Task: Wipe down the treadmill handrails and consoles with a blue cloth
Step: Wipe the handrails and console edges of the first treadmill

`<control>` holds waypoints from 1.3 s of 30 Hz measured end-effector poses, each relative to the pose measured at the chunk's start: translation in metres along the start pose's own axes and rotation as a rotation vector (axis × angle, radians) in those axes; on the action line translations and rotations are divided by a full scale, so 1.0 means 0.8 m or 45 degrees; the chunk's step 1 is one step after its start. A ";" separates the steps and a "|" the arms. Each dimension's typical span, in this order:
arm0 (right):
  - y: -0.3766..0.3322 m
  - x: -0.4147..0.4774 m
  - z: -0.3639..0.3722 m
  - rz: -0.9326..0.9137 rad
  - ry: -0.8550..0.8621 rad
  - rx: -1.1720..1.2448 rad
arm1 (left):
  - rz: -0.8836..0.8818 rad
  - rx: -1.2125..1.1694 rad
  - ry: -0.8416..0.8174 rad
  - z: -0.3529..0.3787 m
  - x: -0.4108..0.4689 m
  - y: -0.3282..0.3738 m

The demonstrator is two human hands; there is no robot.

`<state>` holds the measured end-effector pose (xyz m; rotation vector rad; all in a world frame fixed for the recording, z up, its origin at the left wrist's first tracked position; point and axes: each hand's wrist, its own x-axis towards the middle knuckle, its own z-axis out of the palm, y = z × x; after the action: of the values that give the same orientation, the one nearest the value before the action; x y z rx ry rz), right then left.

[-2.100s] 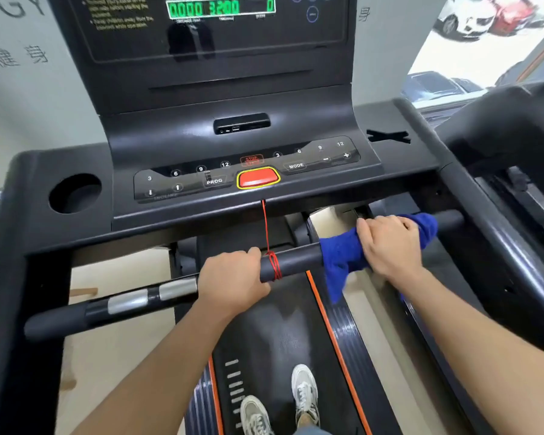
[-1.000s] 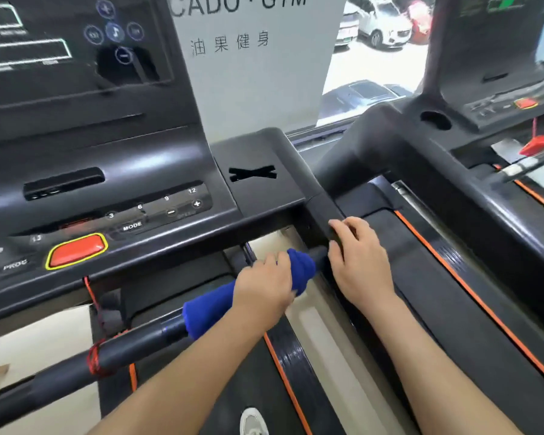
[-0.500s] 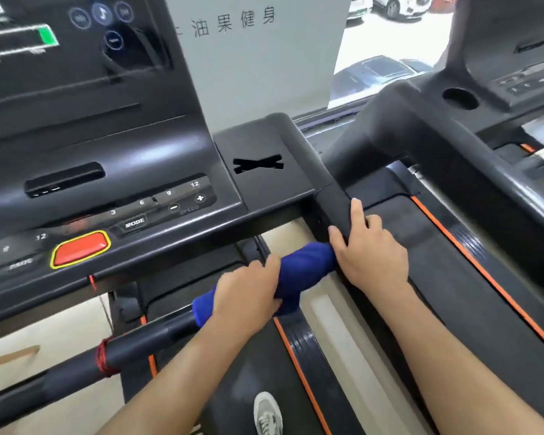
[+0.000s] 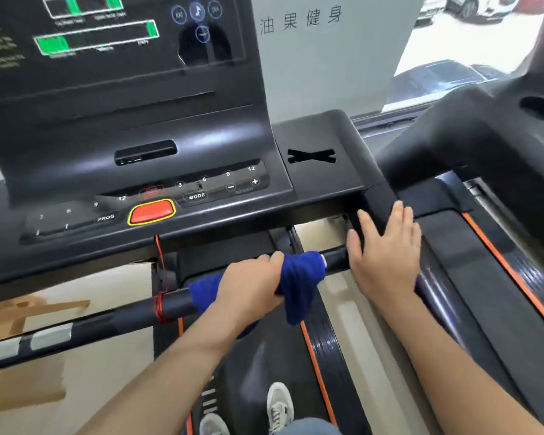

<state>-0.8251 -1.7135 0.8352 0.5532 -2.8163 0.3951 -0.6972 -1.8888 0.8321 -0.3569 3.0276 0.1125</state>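
Left hand point(image 4: 252, 287): grip clamped on the blue cloth point(image 4: 300, 277), which is wrapped round the front handrail point(image 4: 129, 317) at 5 o'clock from the red stop button point(image 4: 151, 211). A loose tail of cloth hangs below the bar.

Right hand point(image 4: 387, 246), at 3 o'clock of the cloth: grip apart, fingers straight, lying flat on the side rail point(image 4: 379, 199) by the console point(image 4: 314, 180) corner.

Risks (judged):
- The red safety cord point(image 4: 160, 304) is looped on the bar at 9 o'clock of the cloth. A leftward wipe could snag it and pull the key.
- The display point(image 4: 95, 36) is lit. Cloth brushed over the keys might start the belt point(image 4: 264, 356) underfoot.
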 end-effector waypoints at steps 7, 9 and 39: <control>-0.068 -0.038 0.011 -0.479 -0.280 0.114 | 0.116 0.223 0.255 0.020 -0.028 -0.020; -0.083 -0.045 0.015 -0.490 -0.268 0.134 | 0.041 0.247 0.238 0.020 -0.055 -0.046; -0.384 -0.089 -0.161 -0.107 -1.165 2.004 | -0.604 -2.762 0.596 -0.115 -0.265 -0.190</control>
<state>-0.6151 -1.9237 1.0014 1.2897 -2.4184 2.9628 -0.4640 -1.9955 0.9349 -1.0768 1.4178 3.2073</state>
